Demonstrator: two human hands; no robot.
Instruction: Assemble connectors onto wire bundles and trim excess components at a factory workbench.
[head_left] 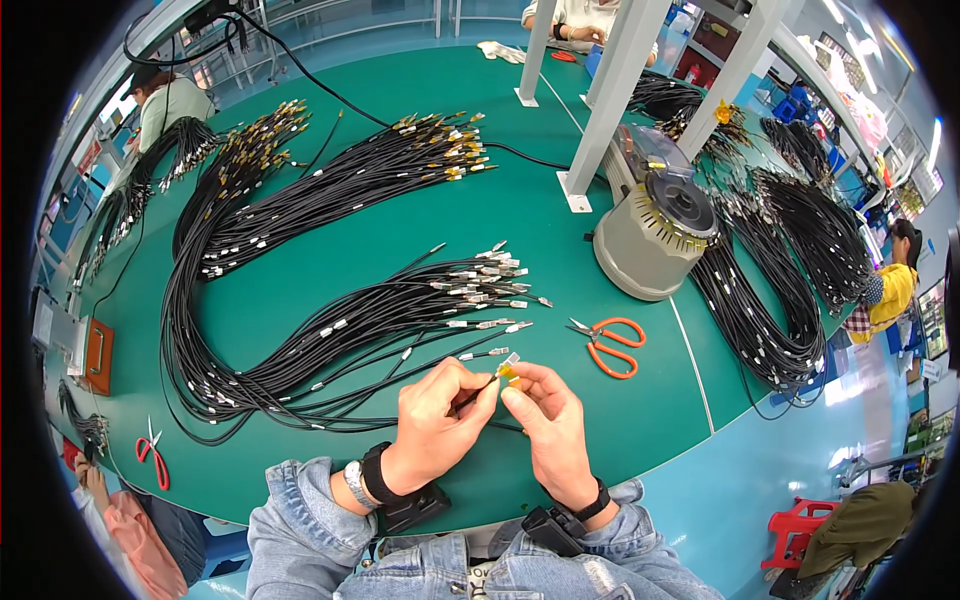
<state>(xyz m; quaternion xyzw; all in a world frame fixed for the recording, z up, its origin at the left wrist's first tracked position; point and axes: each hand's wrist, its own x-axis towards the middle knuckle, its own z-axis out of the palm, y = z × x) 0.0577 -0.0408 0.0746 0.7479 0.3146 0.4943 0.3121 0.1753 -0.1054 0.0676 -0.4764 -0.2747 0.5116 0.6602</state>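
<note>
Near the front middle of the table, my left hand [435,415] is closed on a thin black cable close to its end. My right hand [548,425] meets it there, thumb and forefinger pinched on a small yellow piece [508,371] at the cable's end. Whether that piece is tape or a cap is too small to tell. Just beyond my hands lies a curved bundle of black cables [380,310] with silver connector ends and white labels. Orange-handled scissors [612,345] rest to the right of my right hand, blades slightly apart.
Another cable bundle [350,185] with yellow-tipped ends lies farther back on the green table [540,215]. A round grey tape dispenser [652,240] stands beside metal posts [582,150]. More cables [765,300] lie right. Red scissors [152,455] are at left. Other people sit around.
</note>
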